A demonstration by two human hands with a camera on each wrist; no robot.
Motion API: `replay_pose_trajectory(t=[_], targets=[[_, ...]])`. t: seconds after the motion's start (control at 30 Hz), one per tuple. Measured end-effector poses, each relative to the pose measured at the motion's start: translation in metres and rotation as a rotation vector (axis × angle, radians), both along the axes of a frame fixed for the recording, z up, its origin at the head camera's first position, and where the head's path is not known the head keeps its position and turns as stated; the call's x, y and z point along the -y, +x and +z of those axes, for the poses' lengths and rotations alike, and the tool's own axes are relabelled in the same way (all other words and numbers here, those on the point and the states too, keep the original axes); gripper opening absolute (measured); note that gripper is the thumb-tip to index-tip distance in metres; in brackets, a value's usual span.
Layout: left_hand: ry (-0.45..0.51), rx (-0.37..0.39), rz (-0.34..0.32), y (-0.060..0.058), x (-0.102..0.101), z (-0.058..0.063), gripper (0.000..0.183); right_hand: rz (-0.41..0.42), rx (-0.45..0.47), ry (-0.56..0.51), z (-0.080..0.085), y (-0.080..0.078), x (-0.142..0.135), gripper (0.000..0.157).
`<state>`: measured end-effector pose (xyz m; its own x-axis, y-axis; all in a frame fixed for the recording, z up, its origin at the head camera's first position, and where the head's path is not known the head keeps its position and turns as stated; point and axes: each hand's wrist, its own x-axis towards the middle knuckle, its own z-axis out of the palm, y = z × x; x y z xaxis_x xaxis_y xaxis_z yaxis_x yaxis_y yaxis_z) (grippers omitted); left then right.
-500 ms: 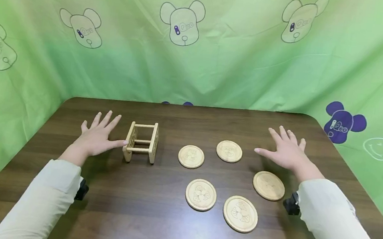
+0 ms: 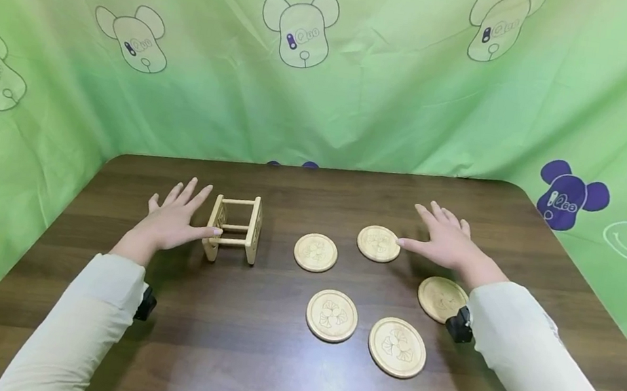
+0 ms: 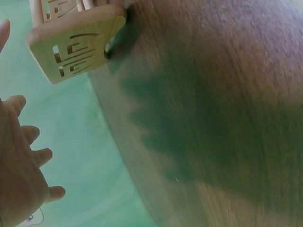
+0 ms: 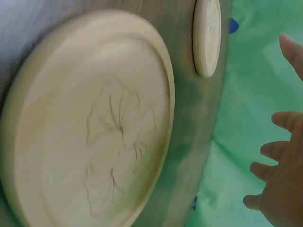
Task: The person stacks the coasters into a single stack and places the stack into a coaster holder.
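Observation:
A small wooden coaster rack with round crossbars and cut-out side panels stands left of centre. Beside it hovers my left hand, fingers spread, its thumb overlapping the rack's left side in the head view. In the left wrist view a gap shows between that hand and the rack. My right hand is spread above the table, thumb tip at the edge of the far round wooden coaster; contact cannot be told. Under the right wrist lies another coaster, partly hidden by the sleeve. Neither hand holds anything.
Three more coasters lie mid-table: one near the rack, one nearer the front, and one to its right, with carved leaf patterns. The dark wooden table ends at a green printed curtain.
Both hands have moved inward: the left toward the rack, the right leftward to the far coaster. The head view has shifted slightly. Rack and coasters stay in place.

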<state>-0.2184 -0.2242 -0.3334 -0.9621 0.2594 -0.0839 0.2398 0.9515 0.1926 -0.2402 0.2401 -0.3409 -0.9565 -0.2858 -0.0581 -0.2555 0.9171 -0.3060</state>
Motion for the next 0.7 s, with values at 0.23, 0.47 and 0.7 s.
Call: replay_pose_trajectory(t=[0.23,0.47,0.7], targets=[[0.015,0.028,-0.029,-0.002,-0.004,-0.002,0.092,0.044,0.027,-0.02,-0.005,-0.004,0.01,0.089],[0.019,0.043,-0.057,-0.004,-0.008,-0.002,0.091,0.087,0.05,-0.019,-0.008,-0.008,0.016,0.085],[0.002,0.056,-0.068,-0.004,-0.012,-0.005,0.091,0.153,0.054,-0.022,-0.018,-0.011,0.021,0.082]])
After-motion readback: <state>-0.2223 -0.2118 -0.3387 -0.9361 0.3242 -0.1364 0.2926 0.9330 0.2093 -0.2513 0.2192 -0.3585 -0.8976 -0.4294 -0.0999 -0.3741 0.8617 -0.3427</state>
